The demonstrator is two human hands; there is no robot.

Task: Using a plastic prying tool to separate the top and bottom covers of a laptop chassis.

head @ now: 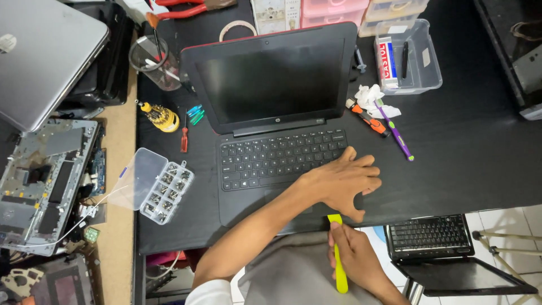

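**Yellow pry tool at laptop's front edge, other hand braced on the palm rest**

While the left hand [344,181] lies flat on the black laptop [271,141], fingers spread wide over the lower right corner of the keyboard and the palm rest, thumb hooked round the front right corner, the right hand [355,257] sits just below it at bottom centre of the frame. Right hand's fingers are closed round a flat yellow pry tool [337,254], index finger laid along it; tool's upper tip touches the laptop's front edge, right by the left thumb. Tool runs approx. vertical in the frame.

Laptop is open, screen dark, standing mid-frame on a black desk [480,152].

Other bits around:
- Left of laptop: clear plastic screw box [158,186] w/ lid open, small compartments filled w/ screws
- Above that: a red-handled screwdriver [184,138] and a yellow bit holder [161,117]
- Upper left: a clear cup [155,62] w/ tools in it, and a closed silver laptop [39,56]
- Far left: an opened laptop chassis [45,181], circuit boards showing
- Right of the screen: an orange-handled tool [370,121], a purple & green tool [395,134], crumpled white tissue [370,97]
- Upper right: a clear plastic bin [420,56]
- Lower right, below desk level: a second black laptop [446,251], lying open
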